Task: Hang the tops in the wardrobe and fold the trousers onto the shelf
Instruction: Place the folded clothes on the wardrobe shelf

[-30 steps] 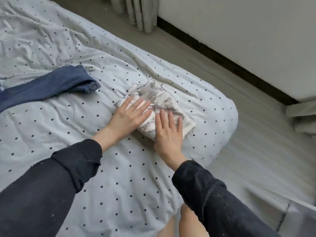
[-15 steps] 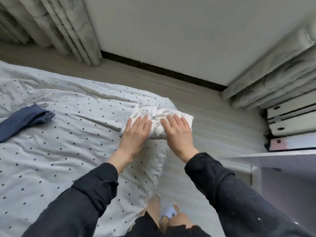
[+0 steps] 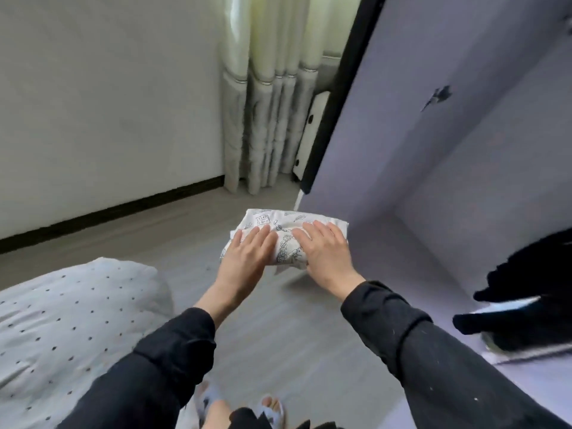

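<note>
Bedding came first on the left: the corner of a bed (image 3: 71, 311) under a pale quilt with dark dots filled the lower left, with grey floor (image 3: 272, 320) beyond it running up to a white wall with a dark skirting board (image 3: 102, 213). Pale curtains (image 3: 266, 103) hung at the middle top. Near the centre the folded trousers (image 3: 286, 238), white with a blue line-drawn print, were held in the air above the floor, off the bed and just before the wardrobe opening. The left hand (image 3: 247, 258) lay on the bundle's left part, fingers straight on top; what the thumb did below was hidden. The right hand (image 3: 328, 250) covered the right end, fingers spread over the top and the grip wrapped round the edge of the cloth. Both forearms wore dark sleeves. To the right stood the wardrobe (image 3: 464, 144), its lilac inner walls in view, with a dark garment (image 3: 532, 292) hanging at the right edge above a pale shelf (image 3: 526, 354).
</note>
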`<act>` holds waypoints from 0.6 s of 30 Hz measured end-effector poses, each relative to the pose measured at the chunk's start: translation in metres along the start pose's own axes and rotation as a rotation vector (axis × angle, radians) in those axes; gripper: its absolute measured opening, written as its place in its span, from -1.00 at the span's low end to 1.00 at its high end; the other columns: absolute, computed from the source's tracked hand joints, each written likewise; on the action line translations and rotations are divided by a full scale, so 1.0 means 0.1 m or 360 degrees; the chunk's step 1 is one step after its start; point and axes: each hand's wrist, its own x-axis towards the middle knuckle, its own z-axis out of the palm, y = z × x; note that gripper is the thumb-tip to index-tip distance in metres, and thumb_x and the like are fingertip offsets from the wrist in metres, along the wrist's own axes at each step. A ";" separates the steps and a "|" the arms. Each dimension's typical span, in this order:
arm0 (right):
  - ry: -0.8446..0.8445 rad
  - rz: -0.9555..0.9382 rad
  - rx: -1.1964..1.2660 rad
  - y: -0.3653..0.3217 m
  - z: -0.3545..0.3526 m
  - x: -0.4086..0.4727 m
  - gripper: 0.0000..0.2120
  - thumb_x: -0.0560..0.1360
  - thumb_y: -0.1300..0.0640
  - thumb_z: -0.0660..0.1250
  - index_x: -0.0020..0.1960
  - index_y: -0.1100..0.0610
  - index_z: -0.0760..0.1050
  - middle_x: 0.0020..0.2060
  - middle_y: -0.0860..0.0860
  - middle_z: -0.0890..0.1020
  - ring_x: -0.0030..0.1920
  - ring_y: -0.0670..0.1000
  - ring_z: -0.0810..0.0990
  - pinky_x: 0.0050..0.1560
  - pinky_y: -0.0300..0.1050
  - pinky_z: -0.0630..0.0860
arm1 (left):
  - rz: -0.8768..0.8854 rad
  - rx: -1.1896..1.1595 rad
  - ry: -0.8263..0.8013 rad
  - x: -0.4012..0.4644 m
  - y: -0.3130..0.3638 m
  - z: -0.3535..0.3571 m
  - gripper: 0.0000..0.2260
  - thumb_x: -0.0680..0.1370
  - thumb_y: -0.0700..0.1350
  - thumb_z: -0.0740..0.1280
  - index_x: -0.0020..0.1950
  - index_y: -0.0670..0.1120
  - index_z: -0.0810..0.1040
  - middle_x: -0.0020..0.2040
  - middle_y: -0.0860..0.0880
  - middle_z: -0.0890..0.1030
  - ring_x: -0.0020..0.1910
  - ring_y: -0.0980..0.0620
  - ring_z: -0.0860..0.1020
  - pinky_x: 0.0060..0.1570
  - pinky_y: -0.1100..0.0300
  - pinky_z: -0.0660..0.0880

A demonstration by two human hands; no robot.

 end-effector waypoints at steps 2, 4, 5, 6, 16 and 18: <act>0.0026 0.0105 -0.0063 0.35 -0.16 -0.14 -0.49 0.02 0.28 0.51 -0.03 0.09 0.60 -0.14 0.05 0.65 -0.10 0.13 0.63 0.00 0.00 0.55 | 0.0163 -0.0047 0.0011 0.29 0.28 0.02 -0.75 0.44 -0.20 0.17 0.10 -0.15 0.44 0.07 -0.13 0.61 0.01 -0.10 0.61 -0.02 -0.01 0.51; 0.0061 0.0250 -0.0144 0.75 -0.38 -0.29 -0.50 0.04 0.30 0.49 -0.03 0.09 0.60 -0.14 0.05 0.65 -0.10 0.12 0.63 0.01 -0.01 0.56 | 0.0351 -0.0108 0.0024 0.66 0.62 0.00 -0.75 0.44 -0.18 0.13 0.06 -0.17 0.48 0.00 -0.13 0.61 -0.06 -0.10 0.61 -0.01 0.01 0.41; 0.0093 0.0281 -0.0162 0.89 -0.46 -0.32 -0.51 0.06 0.32 0.47 -0.02 0.09 0.60 -0.14 0.05 0.64 -0.10 0.13 0.63 0.00 -0.01 0.56 | 0.0420 -0.0121 0.0044 0.81 0.74 -0.02 -0.75 0.43 -0.18 0.14 0.04 -0.18 0.50 -0.03 -0.12 0.60 -0.09 -0.10 0.61 -0.04 0.04 0.36; 0.0111 0.0335 -0.0193 1.06 -0.57 -0.36 -0.53 0.08 0.33 0.45 -0.01 0.10 0.59 -0.14 0.05 0.64 -0.09 0.13 0.63 0.01 0.00 0.56 | 0.0511 -0.0144 0.0074 1.00 0.88 -0.06 -0.76 0.43 -0.19 0.16 0.03 -0.18 0.51 -0.05 -0.12 0.60 -0.11 -0.10 0.61 -0.06 0.06 0.33; 0.0488 0.0712 -0.0625 2.45 -1.98 -0.13 -0.53 0.15 0.28 0.42 0.06 0.14 0.56 -0.06 0.06 0.63 -0.01 0.15 0.61 0.09 0.08 0.51 | 0.1135 -0.0168 0.0438 3.00 1.93 -0.75 -0.17 -0.05 -0.15 0.66 0.14 -0.16 0.40 0.07 -0.13 0.64 -0.01 -0.05 0.64 0.07 0.12 0.33; 0.0530 0.0785 -0.0715 2.63 -2.25 -0.06 -0.45 0.08 0.32 0.49 0.07 0.15 0.56 -0.05 0.07 0.64 -0.01 0.16 0.62 0.09 0.09 0.50 | 0.1232 -0.0199 0.0546 3.31 2.11 -0.91 -0.16 -0.07 -0.17 0.66 0.14 -0.16 0.40 0.08 -0.13 0.64 -0.01 -0.05 0.64 0.07 0.08 0.43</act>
